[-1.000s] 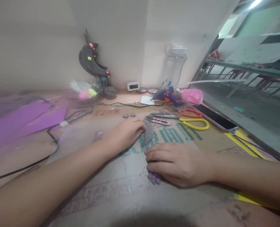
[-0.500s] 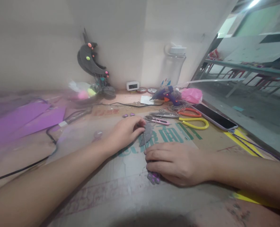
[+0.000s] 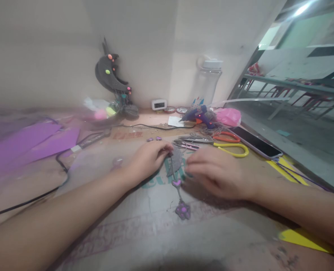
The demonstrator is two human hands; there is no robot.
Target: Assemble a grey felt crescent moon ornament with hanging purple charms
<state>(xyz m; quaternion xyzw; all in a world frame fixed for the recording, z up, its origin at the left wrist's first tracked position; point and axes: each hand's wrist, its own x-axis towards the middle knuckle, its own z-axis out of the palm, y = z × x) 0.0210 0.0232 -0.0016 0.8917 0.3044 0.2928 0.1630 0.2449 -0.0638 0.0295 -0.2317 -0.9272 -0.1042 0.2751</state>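
Centrally, a gray felt piece (image 3: pixel 177 161) is laid on the counter (image 3: pixel 43 178), with its left edge touched by the bent fingertips of the left hand (image 3: pixel 151 160); whether it is pinched or merely pressed cannot be told. Below it, a purple heart (image 3: pixel 176 183) is set along a gray cord (image 3: pixel 179 193), by which a gray-and-purple flower-shaped ornament (image 3: pixel 182 210) is joined at the lower centre of the frame. The right hand (image 3: pixel 212 173) is held just right of the felt and the heart, its fingers curled and blurred; whether anything is gripped there cannot be told. Behind this hand, a pink utility knife (image 3: pixel 189 145) and scissors (image 3: pixel 237 149) with orange and yellow loops are seen. Farther back, a blue glue gun (image 3: pixel 197 114) is placed right of centre, near a smartphone (image 3: pixel 255 143). Purple sheets (image 3: pixel 23 141) are spread at the left of the frame.
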